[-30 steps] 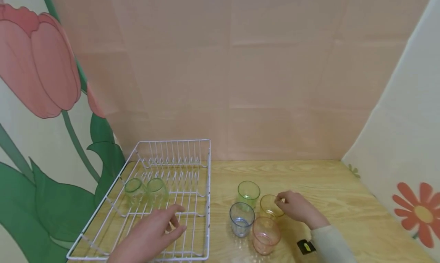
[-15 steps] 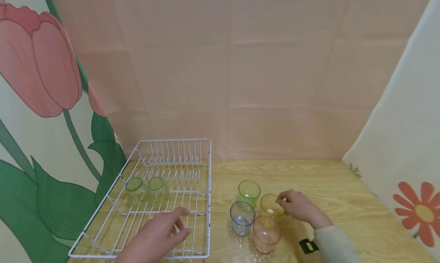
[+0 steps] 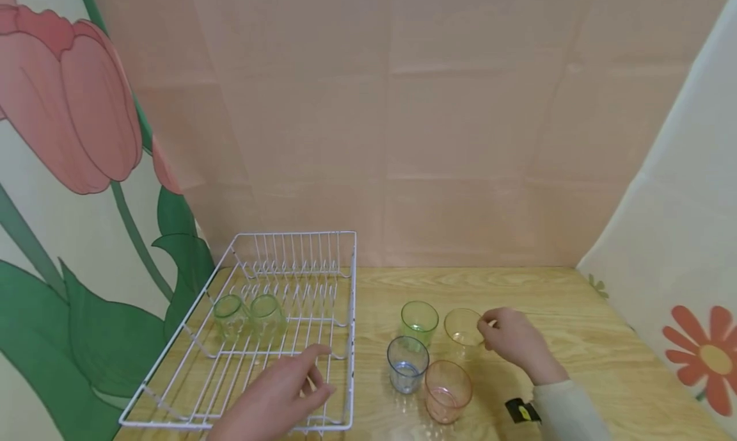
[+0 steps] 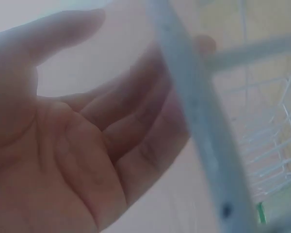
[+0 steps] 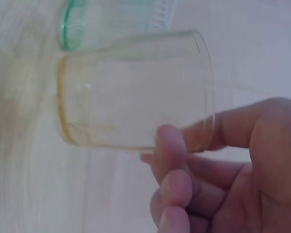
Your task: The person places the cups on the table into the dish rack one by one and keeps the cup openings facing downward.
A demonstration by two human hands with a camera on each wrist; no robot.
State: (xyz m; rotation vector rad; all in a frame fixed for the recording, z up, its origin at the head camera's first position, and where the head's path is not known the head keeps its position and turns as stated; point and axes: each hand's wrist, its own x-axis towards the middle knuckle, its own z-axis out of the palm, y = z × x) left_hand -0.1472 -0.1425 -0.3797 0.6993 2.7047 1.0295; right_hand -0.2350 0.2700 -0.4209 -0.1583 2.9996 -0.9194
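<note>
My right hand (image 3: 515, 342) pinches the rim of a clear yellow glass (image 5: 131, 97) between thumb and fingers. In the right wrist view the glass lies sideways across the picture, with the fingertips at its rim. Close by on the wooden table stand a green glass (image 3: 420, 326), a blue glass (image 3: 407, 370) and a pink glass (image 3: 448, 396). Over the front of a white wire dish rack (image 3: 353, 338) hovers my left hand (image 3: 282, 390), its fingers loosely bent around nothing. Two green glasses, one at the left (image 3: 230, 322) and one beside it (image 3: 268, 322), sit upside down in the rack.
A row of upright wire slots (image 3: 296, 255) runs along the rack's back end. Pinkish cloth (image 3: 386, 140) hangs behind the table (image 3: 518, 287). Floral cloths border both sides. A small black tag (image 3: 522, 410) shows beside the right sleeve.
My right hand has lifted the yellow glass and moved it slightly back and right, away from the other glasses. My left hand has drifted a little to the right over the rack.
</note>
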